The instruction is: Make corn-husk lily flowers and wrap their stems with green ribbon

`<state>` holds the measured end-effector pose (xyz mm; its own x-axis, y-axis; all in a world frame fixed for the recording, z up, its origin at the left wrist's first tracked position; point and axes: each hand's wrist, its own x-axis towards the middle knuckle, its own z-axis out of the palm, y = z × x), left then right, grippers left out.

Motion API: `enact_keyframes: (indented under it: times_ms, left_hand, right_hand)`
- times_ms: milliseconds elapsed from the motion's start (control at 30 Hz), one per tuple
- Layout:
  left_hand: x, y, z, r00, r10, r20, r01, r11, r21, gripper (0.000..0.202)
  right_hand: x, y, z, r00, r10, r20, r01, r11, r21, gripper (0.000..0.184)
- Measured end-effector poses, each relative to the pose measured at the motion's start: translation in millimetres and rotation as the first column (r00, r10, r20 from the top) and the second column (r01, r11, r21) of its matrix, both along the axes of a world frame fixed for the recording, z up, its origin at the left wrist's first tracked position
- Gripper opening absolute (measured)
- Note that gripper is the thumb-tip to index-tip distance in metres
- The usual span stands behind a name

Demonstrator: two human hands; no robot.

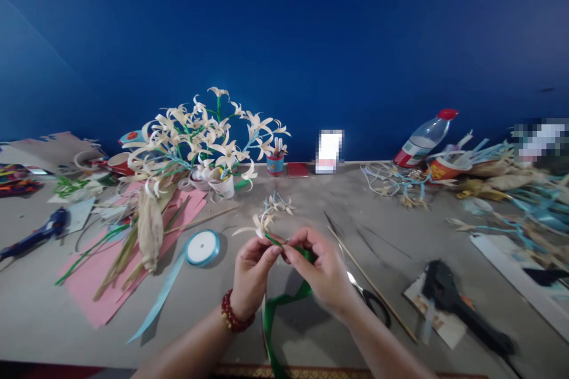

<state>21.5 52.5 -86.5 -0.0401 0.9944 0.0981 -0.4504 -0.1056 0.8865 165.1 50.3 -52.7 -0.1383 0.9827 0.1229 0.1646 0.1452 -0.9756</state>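
Note:
My left hand (249,275), with a beaded bracelet on the wrist, pinches a green-wrapped flower stem (272,240) over the middle of the table. Curled cream petals of a handmade flower (259,224) stick out past the fingertips. Facing it, my right hand (326,275) is closed on a green ribbon (270,323) at the stem, fingertips almost touching the left ones. The ribbon's long tail hangs below the hands to the table edge. Beyond the hands lies a small sprig of pale flowers (280,204). The exact wrap point is partly hidden by the fingers.
Left are a blue ribbon spool (203,247), pink paper (95,275), a corn husk (150,228) and potted cream flowers (222,186). Right are scissors (376,305), a thin stick (377,293) and a black glue gun (462,308). A tilted bottle (420,141) stands behind.

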Motion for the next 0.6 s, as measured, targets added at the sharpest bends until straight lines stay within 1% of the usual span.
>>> enact_keyframes:
  times_ms: [200,367,500,600]
  left_hand:
    - [0.4,-0.9,2.4,1.0,0.003,0.016,-0.003,1.0,0.008,0.016]
    - [0.3,-1.6,0.4,1.0,-0.012,0.016,0.012,1.0,0.011,0.016]
    - [-1.1,-2.1,-0.6,0.999,-0.019,0.03,0.019,1.0,0.024,0.022]
    - [-1.4,-2.0,-0.6,0.999,-0.028,0.022,0.028,0.999,0.021,0.019]
  right_hand:
    - [-1.5,-0.5,-2.2,1.0,-0.008,0.014,0.008,0.999,0.045,0.018]
    - [-0.6,0.1,-0.4,1.0,-0.02,-0.002,0.02,1.0,0.023,0.022]
    - [-0.1,0.4,2.7,0.999,-0.013,-0.035,0.014,0.999,0.029,0.019]
    - [0.1,0.3,3.5,1.0,-0.023,-0.018,0.024,0.999,0.037,0.019]
